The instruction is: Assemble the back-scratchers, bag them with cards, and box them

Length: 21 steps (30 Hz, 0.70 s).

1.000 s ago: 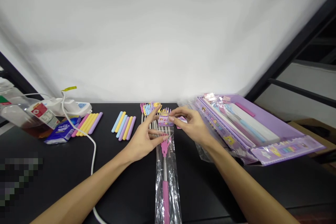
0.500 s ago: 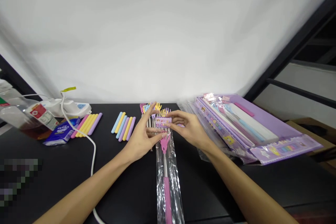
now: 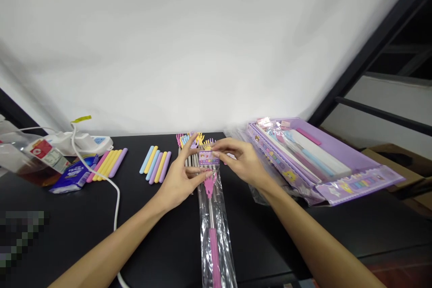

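A pink back scratcher (image 3: pixel 214 247) with a metal shaft lies lengthwise inside a clear plastic bag (image 3: pixel 224 229). At the bag's far end is a small purple printed card (image 3: pixel 208 158). My right hand (image 3: pixel 243 162) pinches the card's right side between thumb and fingers. My left hand (image 3: pixel 178 184) grips the bag near the scratcher's pink claw, thumb against the fingers, with the index finger stretched away. Beyond and partly behind the hands lie several back scratchers (image 3: pixel 192 139) with pink, blue, yellow and purple claws.
To the left are several pastel tubes (image 3: pixel 155 164) in two groups, a blue tissue pack (image 3: pixel 76 174), a tilted bottle (image 3: pixel 40 162), a power strip (image 3: pixel 97 144) and a white cable (image 3: pixel 116 211). A purple display box (image 3: pixel 364 184) with bagged items stands right.
The purple card has tilted so its printed face shows more, and my right fingers have closed on its edge. The whole view has shifted slightly; my left hand keeps nearly the same hold.
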Available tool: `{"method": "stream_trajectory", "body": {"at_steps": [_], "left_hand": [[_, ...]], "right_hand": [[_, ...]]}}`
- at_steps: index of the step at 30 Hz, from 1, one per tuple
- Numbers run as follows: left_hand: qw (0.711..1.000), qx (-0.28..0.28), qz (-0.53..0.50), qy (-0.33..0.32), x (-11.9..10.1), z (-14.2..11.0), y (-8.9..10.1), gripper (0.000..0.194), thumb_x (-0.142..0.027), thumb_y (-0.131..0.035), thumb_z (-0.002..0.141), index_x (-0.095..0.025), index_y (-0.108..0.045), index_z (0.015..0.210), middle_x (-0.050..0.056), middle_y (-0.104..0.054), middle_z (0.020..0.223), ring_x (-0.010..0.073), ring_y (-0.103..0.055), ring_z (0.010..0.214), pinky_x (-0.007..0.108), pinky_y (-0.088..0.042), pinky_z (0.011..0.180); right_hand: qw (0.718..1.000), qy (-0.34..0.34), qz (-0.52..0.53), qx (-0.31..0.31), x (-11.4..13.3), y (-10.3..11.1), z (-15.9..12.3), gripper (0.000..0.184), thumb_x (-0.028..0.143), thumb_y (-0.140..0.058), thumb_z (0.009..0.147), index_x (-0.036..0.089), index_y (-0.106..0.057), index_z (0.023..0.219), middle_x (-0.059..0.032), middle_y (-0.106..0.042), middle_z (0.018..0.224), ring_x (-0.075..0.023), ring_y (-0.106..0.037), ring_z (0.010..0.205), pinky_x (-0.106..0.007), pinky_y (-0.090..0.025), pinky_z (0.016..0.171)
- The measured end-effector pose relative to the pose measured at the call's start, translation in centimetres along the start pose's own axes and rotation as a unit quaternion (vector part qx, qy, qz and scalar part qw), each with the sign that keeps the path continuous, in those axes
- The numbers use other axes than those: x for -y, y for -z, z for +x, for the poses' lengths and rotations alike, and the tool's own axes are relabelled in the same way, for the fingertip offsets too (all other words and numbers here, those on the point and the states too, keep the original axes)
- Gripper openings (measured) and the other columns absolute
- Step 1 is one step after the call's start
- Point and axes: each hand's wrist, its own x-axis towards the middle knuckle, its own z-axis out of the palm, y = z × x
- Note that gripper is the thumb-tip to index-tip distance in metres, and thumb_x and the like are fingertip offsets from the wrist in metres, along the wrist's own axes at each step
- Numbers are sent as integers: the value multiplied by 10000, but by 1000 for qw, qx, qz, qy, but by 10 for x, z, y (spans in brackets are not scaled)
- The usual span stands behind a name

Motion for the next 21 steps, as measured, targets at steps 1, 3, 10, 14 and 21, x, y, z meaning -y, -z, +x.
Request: {"method": "stream_trajectory", "body": {"at_steps": [1, 3, 10, 14, 21], "left_hand": [[1000, -2, 2, 6, 0, 0, 0, 1054, -362, -829, 775, -461, -156, 1580, 134, -483, 1461, 241, -759, 902, 406, -664, 782], [1000, 2, 2, 13, 1, 1, 1, 1080, -359, -835, 771, -427, -135, 1590, 130, -563, 1349, 255, -761, 914, 432, -652, 826], [1000, 7, 11, 11, 0, 1, 1, 997, -356, -823, 784, -379, -218, 1576, 53, -639, 1084, 257, -762, 906, 421, -646, 827], [1000, -6, 10, 7, -5, 2, 0, 977, -366, -832, 763, -340, -268, 1560, 31, -641, 1011, 229, -758, 827, 403, -657, 777], [982, -153, 52, -95, -33, 29, -3, 851, -349, -824, 754, -302, -390, 1485, 31, -642, 976, 236, -748, 902, 385, -643, 810]], "right_hand": [[1000, 5, 4, -2, 1, 0, -1, 137, 249, -697, 874, 230, -680, 1009, -50, -731, 1002, -186, -695, 923, -358, -557, 841], [1000, 5, 23, 0, 4, 1, -2, 296, 261, -722, 857, 242, -607, 1128, -49, -721, 1025, -188, -694, 939, -355, -554, 834], [999, -39, 18, 3, 1, 1, -1, 284, 262, -730, 838, 230, -642, 1106, -37, -716, 931, -190, -694, 891, -365, -561, 823], [999, -34, 9, -18, 2, 3, 0, 326, 252, -739, 818, 233, -626, 1123, -39, -709, 970, -184, -685, 891, -367, -555, 835], [958, -237, 116, 112, 29, 21, -19, 433, 406, -817, 763, 259, -465, 966, 56, -611, 641, -180, -653, 647, -333, -539, 618]]}}
